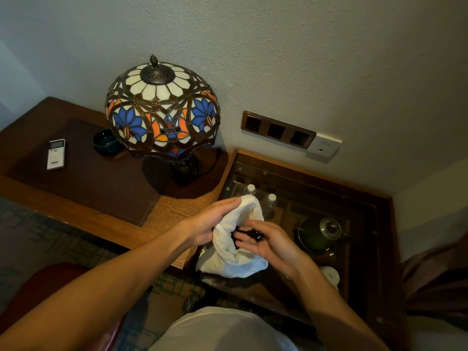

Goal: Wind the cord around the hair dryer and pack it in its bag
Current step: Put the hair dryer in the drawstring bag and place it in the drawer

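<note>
A white cloth bag [234, 249] hangs in the air between my hands, above the glass-topped cabinet. My left hand [214, 220] grips the bag's left side near its upper end. My right hand [268, 240] is at the bag's mouth, its fingers spread around something black [247, 235] that sticks out of the opening, probably the hair dryer or its cord. The rest of the dryer is hidden inside the bag.
A stained-glass lamp [162, 110] stands on the wooden desk [177, 206] with a white remote [56, 154] and a dark ashtray [106, 142]. The glass-topped cabinet [298, 178] holds two bottles, a dark teapot [320, 235] and a white cup [330, 274]. Wall sockets [277, 130] sit above it.
</note>
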